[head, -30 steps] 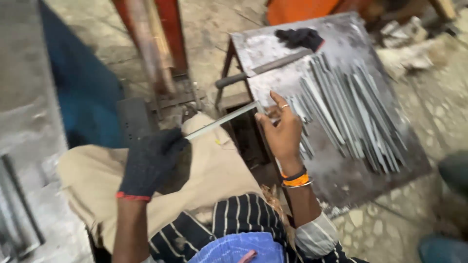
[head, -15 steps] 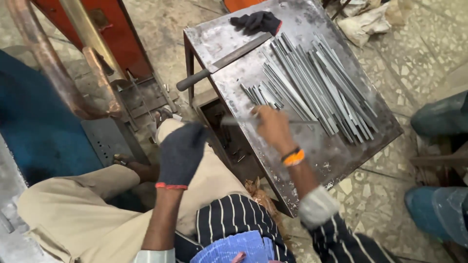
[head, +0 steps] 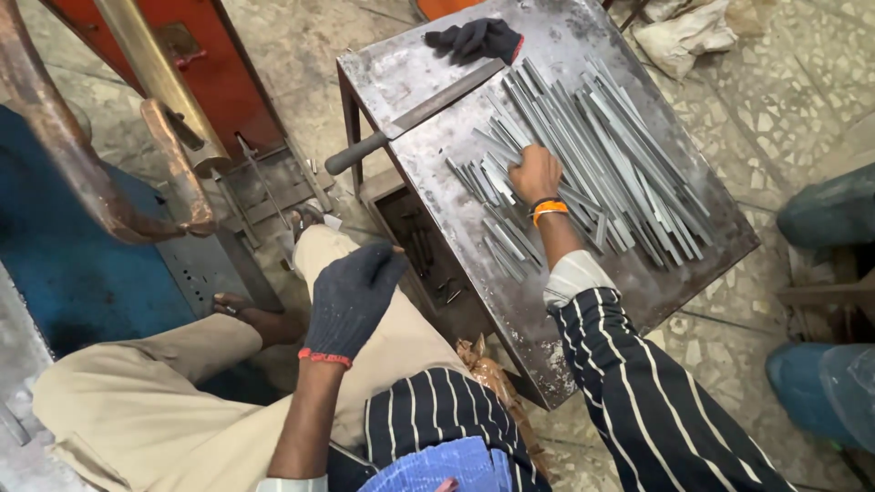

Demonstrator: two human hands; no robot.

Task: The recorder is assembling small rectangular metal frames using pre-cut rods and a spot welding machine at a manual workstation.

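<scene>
— How many gloves do you count?
— Two: one dark glove [head: 349,301] worn, one spare glove [head: 476,38] lying on the worktop [head: 547,319].
— And the big file?
— One long file [head: 415,116].
— The metal strips?
— Dozens of grey strips [head: 620,164], too many overlapping to count exactly.

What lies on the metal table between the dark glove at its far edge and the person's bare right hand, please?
In the head view, a long flat file with a dark handle lies slantwise between the dark glove and the right hand, on the metal table.
</scene>
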